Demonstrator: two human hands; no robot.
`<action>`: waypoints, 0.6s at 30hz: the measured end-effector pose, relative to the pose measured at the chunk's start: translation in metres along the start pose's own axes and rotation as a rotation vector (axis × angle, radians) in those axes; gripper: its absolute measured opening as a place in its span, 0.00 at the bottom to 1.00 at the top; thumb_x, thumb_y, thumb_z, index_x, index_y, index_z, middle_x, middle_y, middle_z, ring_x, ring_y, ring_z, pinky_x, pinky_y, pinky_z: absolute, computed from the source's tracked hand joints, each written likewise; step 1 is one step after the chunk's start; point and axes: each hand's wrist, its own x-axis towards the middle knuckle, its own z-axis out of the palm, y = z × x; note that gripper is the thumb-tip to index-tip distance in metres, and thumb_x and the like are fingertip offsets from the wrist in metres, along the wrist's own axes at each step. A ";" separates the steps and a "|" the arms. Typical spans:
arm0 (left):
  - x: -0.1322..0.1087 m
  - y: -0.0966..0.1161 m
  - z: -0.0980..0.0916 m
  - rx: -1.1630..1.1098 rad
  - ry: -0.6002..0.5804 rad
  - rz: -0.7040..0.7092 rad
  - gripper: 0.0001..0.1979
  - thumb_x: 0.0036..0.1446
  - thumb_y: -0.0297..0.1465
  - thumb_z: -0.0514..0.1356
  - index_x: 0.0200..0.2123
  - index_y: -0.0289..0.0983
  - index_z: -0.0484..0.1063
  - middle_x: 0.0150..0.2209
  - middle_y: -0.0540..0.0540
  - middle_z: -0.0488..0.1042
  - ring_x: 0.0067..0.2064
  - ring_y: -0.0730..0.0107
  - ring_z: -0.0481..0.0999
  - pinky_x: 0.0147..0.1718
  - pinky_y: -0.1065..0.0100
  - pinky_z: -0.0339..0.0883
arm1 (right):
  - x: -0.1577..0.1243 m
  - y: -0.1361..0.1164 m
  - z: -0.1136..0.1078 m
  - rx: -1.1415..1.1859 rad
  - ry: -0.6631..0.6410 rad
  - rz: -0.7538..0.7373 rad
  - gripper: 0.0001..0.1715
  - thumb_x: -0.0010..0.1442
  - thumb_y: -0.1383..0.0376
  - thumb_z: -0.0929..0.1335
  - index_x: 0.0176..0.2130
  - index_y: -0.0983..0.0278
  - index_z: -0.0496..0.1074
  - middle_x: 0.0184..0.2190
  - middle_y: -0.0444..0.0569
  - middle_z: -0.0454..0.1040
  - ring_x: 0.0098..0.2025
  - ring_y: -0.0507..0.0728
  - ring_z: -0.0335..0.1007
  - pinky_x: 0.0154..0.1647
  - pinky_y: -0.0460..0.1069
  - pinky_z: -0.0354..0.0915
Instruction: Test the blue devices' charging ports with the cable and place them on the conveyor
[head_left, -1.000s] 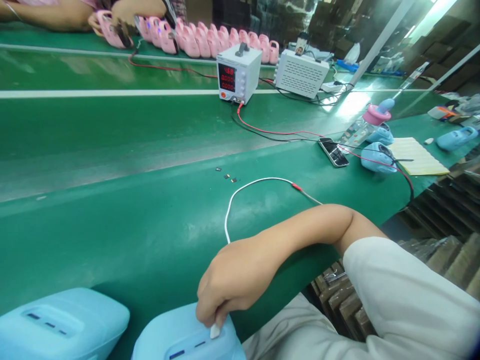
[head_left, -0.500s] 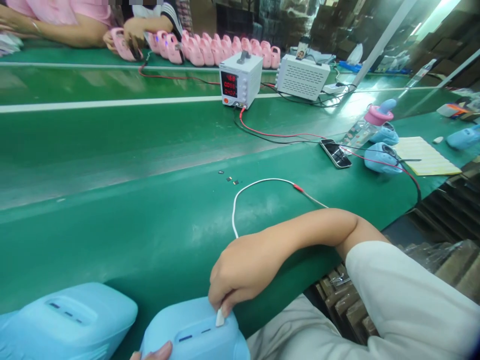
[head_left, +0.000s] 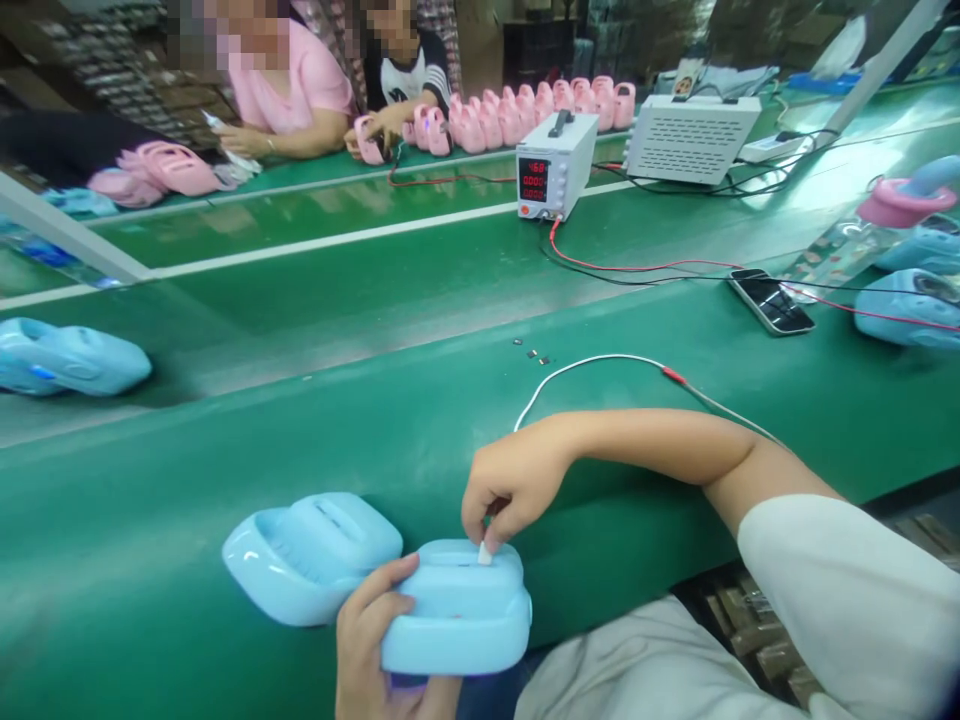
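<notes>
My left hand [head_left: 367, 640] is wrapped round the left side of a light-blue plastic device [head_left: 457, 645], which has small slots in its upper face. A purple glow shows under it by my fingers. From above, my right hand [head_left: 514, 485] pinches a small white plug [head_left: 484, 553] at the right-hand slot; how deep it sits I cannot tell. A white cable [head_left: 600, 358] with a red band curves over the table behind my right wrist. To the left, a second light-blue device [head_left: 315, 570] lies close to my left hand.
Several tiny dark cards [head_left: 532, 354] lie beyond the cable. A power supply [head_left: 555, 165] with red digits stands further back, its wires running right past a phone [head_left: 772, 300] and a bottle [head_left: 840, 250]. Across the belt, two people sit near a row of pink devices [head_left: 510, 118].
The view has swung left and up, showing more of the held device and both co-workers. My right hand still pinches the white plug at the slot. The supply's lower digits now read zero.
</notes>
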 end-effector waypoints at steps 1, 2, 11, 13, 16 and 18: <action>-0.002 -0.003 0.001 -0.009 0.003 -0.019 0.15 0.47 0.27 0.61 0.39 0.37 0.62 0.44 0.40 0.71 0.46 0.62 0.72 0.42 0.64 0.66 | 0.002 0.002 -0.001 0.024 0.000 -0.008 0.09 0.53 0.71 0.71 0.37 0.74 0.74 0.28 0.46 0.73 0.26 0.45 0.62 0.30 0.39 0.57; -0.005 -0.006 0.001 -0.015 0.014 -0.031 0.16 0.47 0.27 0.61 0.40 0.37 0.62 0.44 0.40 0.71 0.46 0.62 0.72 0.43 0.64 0.66 | 0.004 0.004 -0.001 0.054 -0.001 -0.015 0.11 0.53 0.71 0.71 0.38 0.75 0.74 0.29 0.46 0.73 0.26 0.45 0.62 0.30 0.39 0.57; -0.006 -0.016 0.003 0.037 0.059 0.036 0.21 0.46 0.29 0.62 0.45 0.34 0.63 0.46 0.36 0.71 0.48 0.60 0.72 0.45 0.63 0.66 | 0.016 0.032 -0.004 0.400 -0.085 -0.098 0.10 0.55 0.72 0.68 0.38 0.77 0.75 0.37 0.55 0.76 0.41 0.52 0.71 0.43 0.41 0.62; -0.006 -0.014 0.005 0.048 0.073 0.063 0.21 0.45 0.30 0.62 0.44 0.34 0.64 0.45 0.36 0.71 0.47 0.58 0.72 0.44 0.62 0.67 | 0.016 0.038 -0.008 0.451 -0.021 -0.073 0.10 0.55 0.74 0.68 0.39 0.76 0.75 0.38 0.54 0.76 0.44 0.53 0.71 0.45 0.41 0.61; -0.013 -0.016 0.013 0.088 0.178 0.018 0.25 0.44 0.32 0.62 0.47 0.32 0.64 0.45 0.34 0.70 0.46 0.55 0.71 0.44 0.57 0.67 | 0.019 0.040 -0.013 0.336 0.203 0.037 0.10 0.57 0.73 0.67 0.40 0.76 0.74 0.34 0.51 0.75 0.37 0.49 0.69 0.39 0.41 0.60; -0.019 -0.025 0.017 0.070 0.406 0.031 0.26 0.42 0.34 0.63 0.47 0.32 0.64 0.43 0.37 0.68 0.42 0.58 0.72 0.38 0.59 0.69 | 0.026 0.037 -0.013 0.174 0.296 0.100 0.12 0.59 0.69 0.67 0.40 0.77 0.73 0.29 0.47 0.72 0.30 0.47 0.64 0.33 0.41 0.58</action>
